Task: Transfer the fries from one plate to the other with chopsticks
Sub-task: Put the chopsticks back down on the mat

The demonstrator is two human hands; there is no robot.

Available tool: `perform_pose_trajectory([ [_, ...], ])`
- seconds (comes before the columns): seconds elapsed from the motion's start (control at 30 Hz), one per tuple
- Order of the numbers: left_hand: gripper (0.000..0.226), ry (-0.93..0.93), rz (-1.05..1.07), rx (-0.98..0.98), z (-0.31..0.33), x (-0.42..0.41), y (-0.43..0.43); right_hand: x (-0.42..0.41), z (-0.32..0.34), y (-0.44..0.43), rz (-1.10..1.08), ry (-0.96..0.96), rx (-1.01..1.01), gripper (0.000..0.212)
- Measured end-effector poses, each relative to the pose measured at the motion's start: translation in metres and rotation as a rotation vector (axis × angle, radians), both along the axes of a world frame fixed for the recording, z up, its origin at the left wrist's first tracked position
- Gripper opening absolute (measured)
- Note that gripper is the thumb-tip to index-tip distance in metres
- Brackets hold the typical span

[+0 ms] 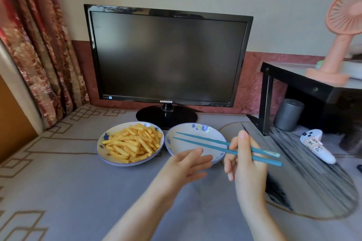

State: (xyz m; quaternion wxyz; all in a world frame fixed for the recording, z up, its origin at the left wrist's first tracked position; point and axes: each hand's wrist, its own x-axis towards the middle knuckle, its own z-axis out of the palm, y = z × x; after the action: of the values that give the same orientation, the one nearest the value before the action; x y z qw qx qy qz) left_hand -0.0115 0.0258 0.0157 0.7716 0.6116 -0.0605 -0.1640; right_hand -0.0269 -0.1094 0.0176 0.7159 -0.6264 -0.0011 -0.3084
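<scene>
Right hand [246, 160]: I see fingers curled round the blue chopsticks [205, 145], gripping toward their back ends.
Chopsticks: tips slightly apart, nothing between them, pointing left over the empty plate [197, 128].
Left hand [188, 164]: open, fingers relaxed, holding nothing, at the empty plate's near rim.
Fries [133, 143]: all piled on the left plate [103, 155], just beside the empty one.
Beyond: dark monitor [168, 56] behind both plates; pink fan [342, 25] up right, white controller [315, 146] below it.
</scene>
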Motion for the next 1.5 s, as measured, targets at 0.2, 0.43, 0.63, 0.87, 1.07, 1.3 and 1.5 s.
perform_pose_trajectory([
  [0.2, 0.025, 0.157, 0.003, -0.356, 0.007, 0.005, -0.036, -0.01, -0.006, -0.003, 0.051, -0.01, -0.034, 0.038],
  [0.43, 0.017, 0.117, -0.067, -0.211, 0.001, 0.025, -0.056, -0.04, -0.028, -0.048, 0.104, 0.072, -0.048, 0.022],
  [0.63, 0.012, -0.02, -0.177, 0.065, -0.007, 0.036, -0.089, -0.06, -0.036, -0.093, 0.016, 0.287, -0.23, 0.017],
  [0.87, 0.017, -0.071, -0.145, 0.368, -0.031, 0.052, -0.126, -0.051, -0.054, -0.096, -0.102, 0.389, -0.298, 0.023],
  [1.07, 0.011, -0.092, -0.111, 0.306, -0.052, 0.046, -0.129, -0.044, -0.065, -0.083, -0.228, 0.411, -0.484, 0.028],
  [1.3, 0.054, -0.071, -0.064, 0.342, -0.06, 0.044, -0.125, -0.041, -0.069, -0.081, -0.378, 0.39, -0.725, 0.015],
  [1.5, 0.044, -0.272, 0.039, 0.507, -0.064, 0.039, -0.125, -0.043, -0.063, -0.08, -0.332, 0.56, -0.815, 0.015],
])
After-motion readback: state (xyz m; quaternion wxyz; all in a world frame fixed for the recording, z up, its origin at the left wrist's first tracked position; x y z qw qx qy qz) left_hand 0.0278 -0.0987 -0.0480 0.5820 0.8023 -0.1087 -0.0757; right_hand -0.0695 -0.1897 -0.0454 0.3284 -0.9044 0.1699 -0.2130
